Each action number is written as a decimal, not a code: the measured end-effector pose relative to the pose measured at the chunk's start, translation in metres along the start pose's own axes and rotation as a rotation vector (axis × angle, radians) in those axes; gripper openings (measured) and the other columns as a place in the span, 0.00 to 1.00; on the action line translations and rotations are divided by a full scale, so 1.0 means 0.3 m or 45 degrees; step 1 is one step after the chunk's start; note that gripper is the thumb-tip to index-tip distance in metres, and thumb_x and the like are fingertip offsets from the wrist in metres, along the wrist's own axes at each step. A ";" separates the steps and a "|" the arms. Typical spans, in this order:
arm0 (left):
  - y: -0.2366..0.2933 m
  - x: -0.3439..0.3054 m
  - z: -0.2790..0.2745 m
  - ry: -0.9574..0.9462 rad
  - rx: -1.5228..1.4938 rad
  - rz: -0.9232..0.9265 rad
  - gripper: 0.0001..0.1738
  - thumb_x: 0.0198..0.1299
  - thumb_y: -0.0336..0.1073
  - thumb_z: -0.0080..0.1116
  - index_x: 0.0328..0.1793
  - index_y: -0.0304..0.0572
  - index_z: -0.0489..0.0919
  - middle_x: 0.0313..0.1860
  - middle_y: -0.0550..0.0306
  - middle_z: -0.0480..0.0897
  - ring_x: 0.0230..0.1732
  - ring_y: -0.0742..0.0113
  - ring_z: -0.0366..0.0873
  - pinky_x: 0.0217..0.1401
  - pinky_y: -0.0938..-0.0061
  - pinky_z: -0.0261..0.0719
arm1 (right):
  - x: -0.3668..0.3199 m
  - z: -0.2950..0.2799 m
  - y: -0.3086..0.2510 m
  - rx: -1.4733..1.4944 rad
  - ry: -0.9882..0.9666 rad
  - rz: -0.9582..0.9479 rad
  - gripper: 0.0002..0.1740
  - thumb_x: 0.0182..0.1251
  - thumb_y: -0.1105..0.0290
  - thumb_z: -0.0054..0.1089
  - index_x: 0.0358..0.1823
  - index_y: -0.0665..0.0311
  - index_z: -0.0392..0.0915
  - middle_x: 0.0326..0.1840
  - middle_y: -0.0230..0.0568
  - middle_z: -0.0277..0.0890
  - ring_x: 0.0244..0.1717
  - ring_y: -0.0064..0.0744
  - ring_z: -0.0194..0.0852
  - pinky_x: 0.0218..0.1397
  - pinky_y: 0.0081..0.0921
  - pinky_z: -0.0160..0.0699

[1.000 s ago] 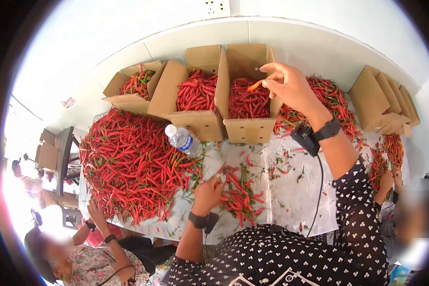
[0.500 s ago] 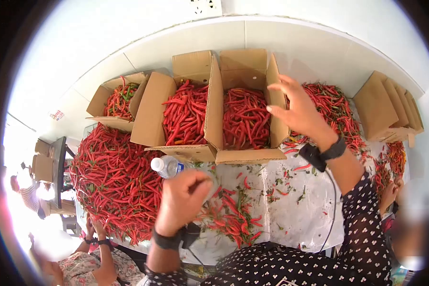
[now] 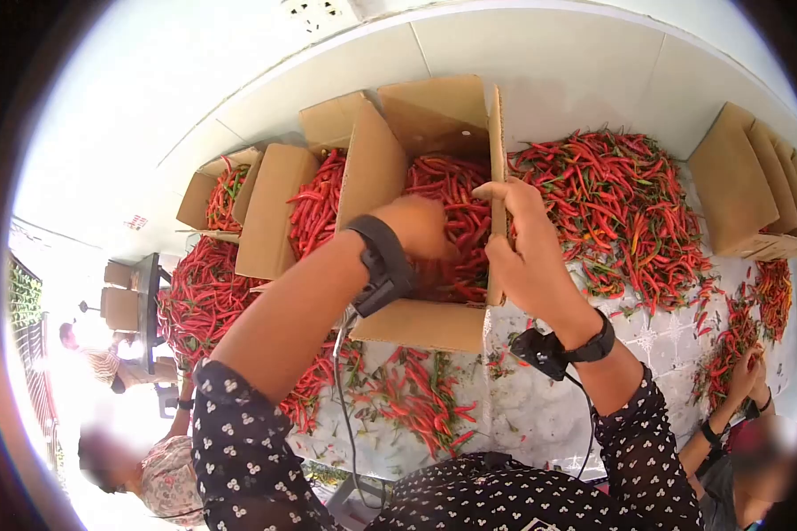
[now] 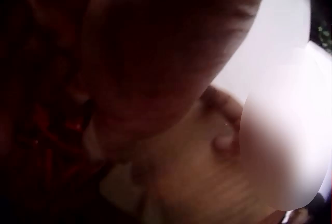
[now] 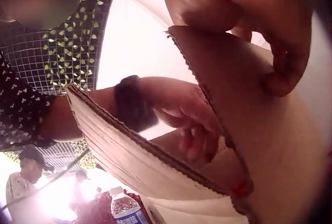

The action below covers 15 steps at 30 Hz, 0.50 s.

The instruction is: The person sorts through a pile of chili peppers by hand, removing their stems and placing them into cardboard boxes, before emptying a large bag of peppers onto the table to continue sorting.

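Observation:
My left hand point(image 3: 421, 230) reaches down inside a cardboard box point(image 3: 423, 326), low over the red chilies point(image 3: 447, 177) in it. It is blurred in the head view; the right wrist view shows the left hand point(image 5: 187, 104) with bent fingers, and I cannot tell whether they hold chilies. My right hand point(image 3: 531, 248) grips the box's right side. In the right wrist view the cardboard panel point(image 5: 223, 78) runs between the thumb and fingers of my right hand point(image 5: 249, 16). The left wrist view is dark and blurred, mostly filled by the hand.
Another box of chilies point(image 3: 314, 212) stands to the left, a smaller box point(image 3: 226, 195) beyond it. Loose chilies point(image 3: 425, 403) lie in front; a big pile point(image 3: 624, 221) lies right. Empty boxes point(image 3: 739, 181) stand far right. A water bottle point(image 5: 127, 211) is nearby. People work at both sides.
My right hand let go of an orange-red chili above the box, then came down onto the box's side. My left hand rose from the loose chilies on the table and went into the box.

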State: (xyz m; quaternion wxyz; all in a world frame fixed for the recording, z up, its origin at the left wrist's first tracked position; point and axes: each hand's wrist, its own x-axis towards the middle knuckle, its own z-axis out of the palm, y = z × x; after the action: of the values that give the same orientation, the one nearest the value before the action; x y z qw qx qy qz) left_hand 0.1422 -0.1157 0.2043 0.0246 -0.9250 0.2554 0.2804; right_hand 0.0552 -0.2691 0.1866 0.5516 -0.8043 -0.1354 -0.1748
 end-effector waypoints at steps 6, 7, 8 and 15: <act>0.086 0.035 0.129 0.146 -0.004 -0.258 0.34 0.44 0.42 0.64 0.53 0.28 0.63 0.41 0.39 0.79 0.44 0.47 0.78 0.46 0.62 0.77 | -0.027 -0.023 0.006 0.093 0.000 0.052 0.23 0.48 0.81 0.43 0.50 0.65 0.67 0.49 0.53 0.60 0.51 0.49 0.61 0.57 0.34 0.61; 0.085 0.026 0.127 0.203 -0.016 -0.289 0.31 0.45 0.39 0.62 0.52 0.29 0.63 0.40 0.38 0.79 0.44 0.47 0.78 0.47 0.62 0.76 | -0.029 -0.023 0.011 0.104 -0.007 0.043 0.23 0.48 0.81 0.43 0.50 0.65 0.67 0.49 0.53 0.60 0.51 0.49 0.61 0.57 0.34 0.61; 0.076 0.022 0.122 0.209 -0.014 -0.302 0.31 0.45 0.39 0.62 0.52 0.29 0.63 0.40 0.38 0.79 0.44 0.47 0.78 0.47 0.62 0.76 | -0.028 -0.025 0.015 0.097 0.000 0.024 0.23 0.48 0.81 0.43 0.50 0.65 0.67 0.49 0.52 0.60 0.52 0.48 0.61 0.58 0.34 0.60; -0.058 0.026 0.132 0.346 -0.278 -0.238 0.24 0.46 0.30 0.55 0.51 0.31 0.65 0.40 0.34 0.78 0.45 0.42 0.76 0.47 0.58 0.74 | -0.024 -0.036 0.013 0.123 -0.014 0.071 0.24 0.46 0.81 0.43 0.49 0.66 0.68 0.51 0.47 0.63 0.58 0.42 0.59 0.64 0.30 0.53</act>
State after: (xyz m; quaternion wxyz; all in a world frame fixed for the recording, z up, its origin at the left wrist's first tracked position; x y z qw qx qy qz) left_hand 0.1360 -0.0965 0.1650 -0.0844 -0.9712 0.1373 0.1757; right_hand 0.0488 -0.2808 0.1837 0.5936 -0.7812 -0.1243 -0.1484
